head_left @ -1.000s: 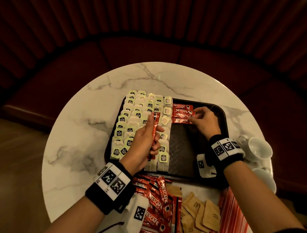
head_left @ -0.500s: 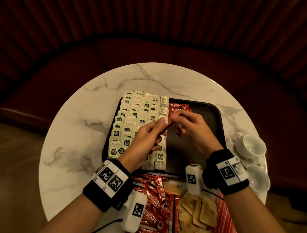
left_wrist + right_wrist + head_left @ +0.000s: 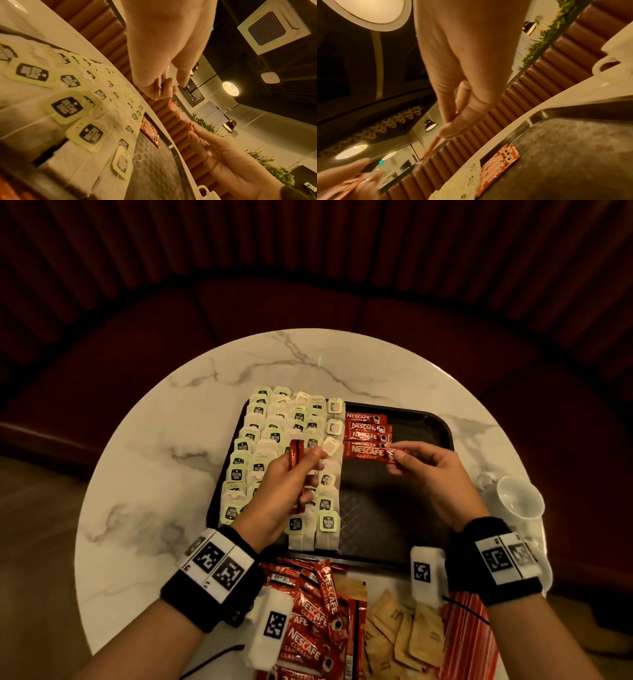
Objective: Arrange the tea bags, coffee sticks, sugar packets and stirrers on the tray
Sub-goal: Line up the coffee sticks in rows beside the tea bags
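Note:
A black tray (image 3: 435, 426) carries rows of tea bags (image 3: 270, 440) on its left half. A short stack of red coffee sticks (image 3: 364, 428) lies at its far middle. My left hand (image 3: 305, 460) grips a small bundle of coffee sticks (image 3: 295, 455) upright over the tea bags. My right hand (image 3: 397, 455) pinches the right end of a single coffee stick (image 3: 366, 453), held level just in front of the stack. In the right wrist view that coffee stick (image 3: 433, 147) juts from thumb and finger above the tray (image 3: 573, 155).
On the round marble table (image 3: 144, 474), near me, lie loose coffee sticks (image 3: 308, 614), brown sugar packets (image 3: 397, 635) and red-striped stirrers (image 3: 469, 642). White cups (image 3: 520, 501) stand right of the tray. The tray's right half shows bare floor (image 3: 394, 508).
My right hand left the stack, came over to the left hand's bundle, took one stick from it, and has carried that stick back beside the stack.

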